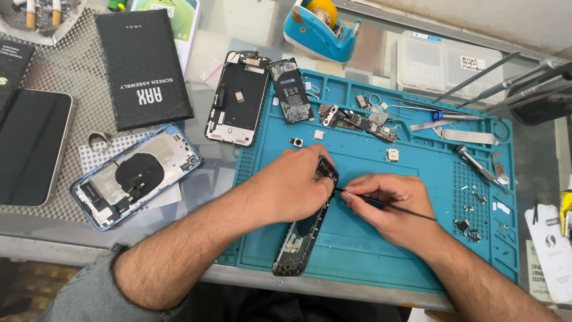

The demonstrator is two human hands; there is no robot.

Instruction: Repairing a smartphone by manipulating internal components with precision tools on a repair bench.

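A dark phone frame (302,229) is gripped at its upper end by the left hand (292,186), while thin tweezers (387,204) are pinched in the right hand (384,206) on the blue repair mat (369,244).

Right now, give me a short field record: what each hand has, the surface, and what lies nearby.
left hand: grips the top of a dark opened phone frame, tilted on edge
right hand: pinches a thin black metal probe, tip at the frame's upper end
surface: teal silicone repair mat
nearby: blue opened phone back, black opened phone housing, blue tape dispenser
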